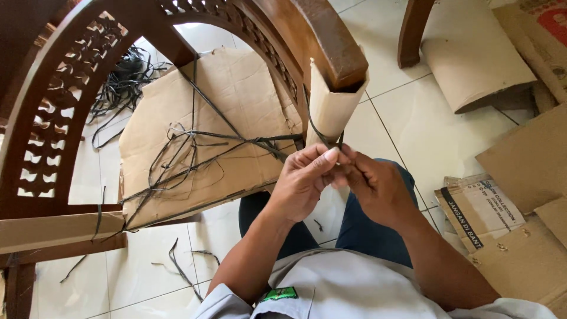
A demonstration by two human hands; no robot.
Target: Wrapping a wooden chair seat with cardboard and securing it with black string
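Note:
A carved dark wooden chair [65, 88] lies tipped over in front of me. One of its legs [331, 41] is wrapped in a sleeve of brown cardboard [328, 106]. A thin black plastic strap [322, 137] runs around the bottom of that sleeve. My left hand [304, 180] and my right hand [372, 186] meet just below the sleeve, both pinching the ends of the strap between thumb and fingers. More black strap [195, 147] stretches across a cardboard sheet [236, 100] bound over the chair's seat.
Loose black strap offcuts [124, 82] lie on the white tiled floor [413, 130] behind the chair and near my knee. Flat cardboard boxes [520, 224] are stacked at the right. A rolled cardboard piece [472, 59] lies beside another chair leg [410, 29].

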